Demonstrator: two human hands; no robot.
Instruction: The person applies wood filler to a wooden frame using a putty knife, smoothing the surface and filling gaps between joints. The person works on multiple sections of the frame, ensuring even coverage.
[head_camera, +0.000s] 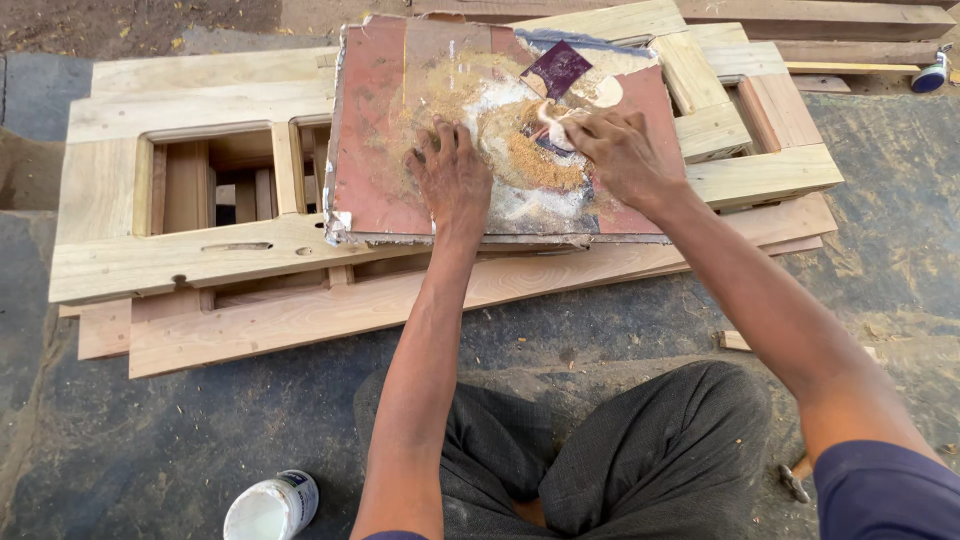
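While we sit cross-legged on the dark floor (180, 440), our left hand (452, 178) lies flat with fingers spread on a worn reddish board (375, 140), pinning it down, its grip apart and closed on nothing. Our right hand (622, 152) works just beside it, fingertips drawn together on a small pale lump (556, 128) that looks like a wad or scraper; we cannot tell exactly what it is. Under and between both hands spreads a heap of sawdust and whitish paste (520, 160), smeared across the board's middle. Just beyond the right hand's fingertips rests a dark purple square of sandpaper (557, 68). The board lies on a stack of pale wooden door frames (190, 250), which serve as our worktop. Well behind the left hand, near our knee, lies an open white glue tub (270, 508); far off beyond the right hand, a small bottle (931, 74) rests by some planks.

As we judge it, the mixing goes best with the left palm pressing firmly so the board cannot slide, and the right hand folding dry dust inward from the edges in short strokes, keeping the paste on the board.
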